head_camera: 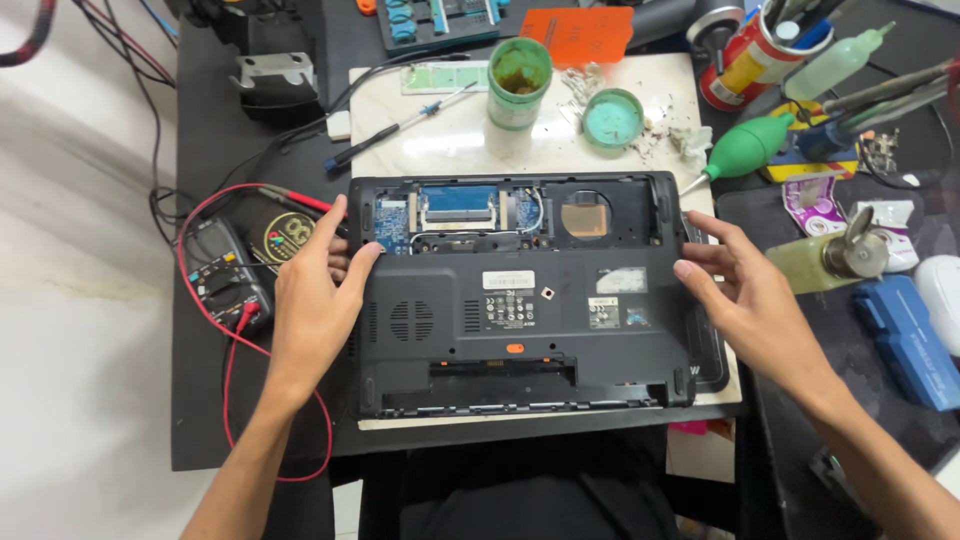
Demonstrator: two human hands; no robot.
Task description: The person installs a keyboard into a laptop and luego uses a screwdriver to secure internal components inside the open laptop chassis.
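Note:
A black laptop (520, 330) lies upside down on a pale work board (450, 140), its rear cover off so a blue circuit board (455, 205) and a round fan opening (585, 215) show. My left hand (312, 290) grips the laptop's left edge, thumb on the underside. My right hand (745, 295) holds the right edge with fingertips on the casing. The empty battery bay (505, 380) faces me.
A multimeter (225, 275) with red and black leads sits left of the laptop. Behind are a green jar (519, 80), its lid (612, 118), a screwdriver (400, 128) and an orange card (578, 35). At right stand a green blower bulb (748, 147), a pump bottle (830, 258) and a blue case (910, 340).

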